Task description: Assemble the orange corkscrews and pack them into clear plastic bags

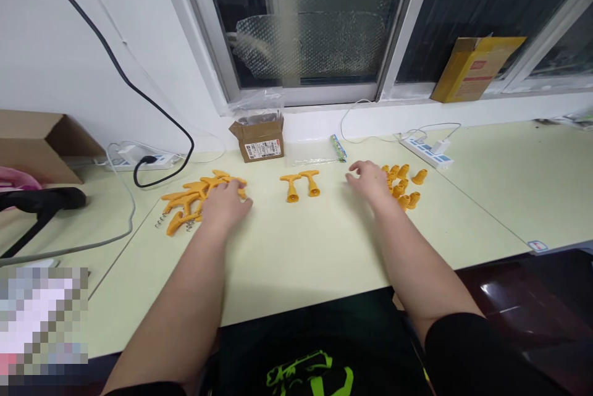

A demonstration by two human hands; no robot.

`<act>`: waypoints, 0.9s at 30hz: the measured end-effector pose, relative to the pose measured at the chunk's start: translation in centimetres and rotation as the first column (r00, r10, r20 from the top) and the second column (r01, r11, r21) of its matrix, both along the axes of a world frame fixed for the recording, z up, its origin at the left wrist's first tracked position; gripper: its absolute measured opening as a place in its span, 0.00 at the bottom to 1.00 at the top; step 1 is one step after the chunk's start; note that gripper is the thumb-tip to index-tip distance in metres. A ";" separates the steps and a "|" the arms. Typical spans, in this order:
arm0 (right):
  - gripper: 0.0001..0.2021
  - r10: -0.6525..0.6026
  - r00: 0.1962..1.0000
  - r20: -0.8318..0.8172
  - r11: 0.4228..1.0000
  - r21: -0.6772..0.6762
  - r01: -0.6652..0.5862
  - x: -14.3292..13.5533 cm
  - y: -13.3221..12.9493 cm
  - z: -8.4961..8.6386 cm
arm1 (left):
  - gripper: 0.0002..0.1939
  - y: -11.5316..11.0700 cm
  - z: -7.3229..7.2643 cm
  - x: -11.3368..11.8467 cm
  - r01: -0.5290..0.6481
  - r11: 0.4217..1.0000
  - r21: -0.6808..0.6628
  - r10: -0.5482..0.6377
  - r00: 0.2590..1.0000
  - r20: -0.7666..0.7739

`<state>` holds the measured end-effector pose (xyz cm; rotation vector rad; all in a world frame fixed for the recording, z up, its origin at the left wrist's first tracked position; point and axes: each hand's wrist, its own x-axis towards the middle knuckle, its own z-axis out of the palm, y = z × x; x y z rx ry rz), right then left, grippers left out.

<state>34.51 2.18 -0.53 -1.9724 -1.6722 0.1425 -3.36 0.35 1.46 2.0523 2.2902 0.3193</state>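
On the left of the table lies a pile of yellow T-shaped corkscrew handles (178, 199), some with metal spirals (160, 221) showing. My left hand (225, 204) rests over the right side of that pile, thumb held away from the fingers; its palm hides some handles. Near the middle lie two yellow corkscrews (291, 189) side by side, each a T-handle with a flared sleeve on its shaft. At the right, several yellow sleeves (419, 176) stand in a cluster. My right hand (369, 181) hovers at the cluster's left edge, thumb and fingers apart, nothing visible between them.
A small cardboard box (262, 139) and a clear plastic bag (310, 152) lie along the back wall. Power strips (426, 152) sit at both sides, with a black cable (162, 113) hanging left. A black stand (41, 201) is at far left.
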 end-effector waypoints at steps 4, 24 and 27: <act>0.09 -0.247 0.969 -0.030 0.951 -0.201 0.236 5.1 -0.4 1.7 | 0.34 0.4 0.6 -4.1 -0.074 0.943 -0.323 0.071 0.997 -0.021; 0.07 0.201 0.974 -0.106 0.977 -0.046 -0.207 -0.7 0.2 -1.2 | 0.20 0.3 -3.2 1.8 0.404 0.915 0.001 -0.391 0.885 0.254; 0.09 0.219 0.963 -0.154 0.969 -0.077 -0.233 -0.9 0.2 -1.6 | 0.20 0.6 -3.9 1.8 0.411 0.912 -0.018 -0.399 0.894 0.205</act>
